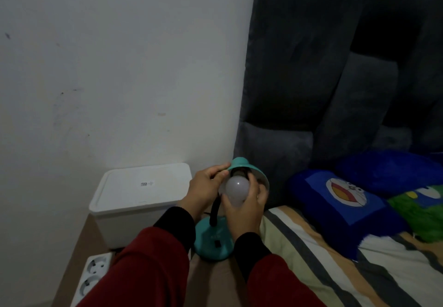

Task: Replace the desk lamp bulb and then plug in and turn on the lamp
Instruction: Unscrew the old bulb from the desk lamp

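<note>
A teal desk lamp (213, 242) is stood on its round base beside the bed, its black gooseneck curved upward. The teal shade (249, 171) is tilted toward the viewer. A white, unlit bulb (236, 190) is seated at the shade's mouth (its socket end hidden).

small code sticker on white bin lid (143, 183), too blurred to read, no other text

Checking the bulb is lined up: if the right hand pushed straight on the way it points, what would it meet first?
Probably the socket inside the lamp shade: the right hand holds the bulb at its mouth. Depth inside is unclear.
</note>
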